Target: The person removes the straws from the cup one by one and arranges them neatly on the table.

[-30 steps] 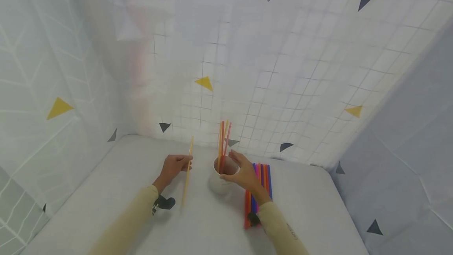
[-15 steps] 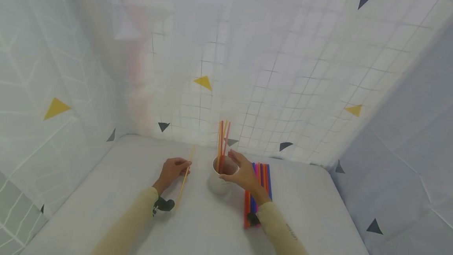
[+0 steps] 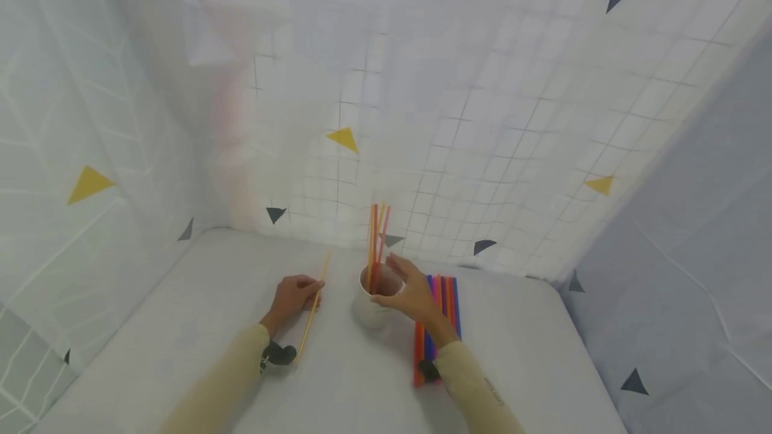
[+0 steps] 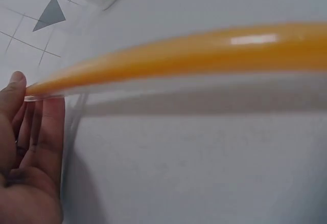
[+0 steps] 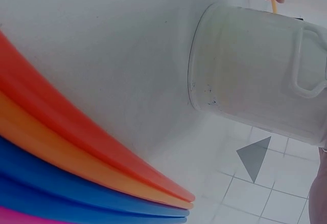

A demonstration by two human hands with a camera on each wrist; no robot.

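Observation:
In the head view my left hand (image 3: pixel 293 298) pinches a yellow-orange drinking straw (image 3: pixel 308 330) near its middle, left of a white mug (image 3: pixel 369 313). The straw slants, its upper end leaning right. In the left wrist view the straw (image 4: pixel 204 52) runs large across the picture from between thumb and fingers. My right hand (image 3: pixel 413 295) grips the mug at its rim, thumb on the near side and fingers on the far side. Several orange, yellow and red straws (image 3: pixel 375 240) stand in the mug. Its handle shows in the right wrist view on the mug (image 5: pixel 245 70).
A row of loose straws (image 3: pixel 447 297), red, orange, blue and pink, lies on the white tabletop (image 3: pixel 519 347) right of the mug, partly under my right forearm. A patterned white sheet (image 3: pixel 458 153) hangs behind the table, with more sheeting on both sides.
My left hand has lowered slightly toward me, and the straw in it has tilted, its lower end swinging left. The right hand stays at the mug.

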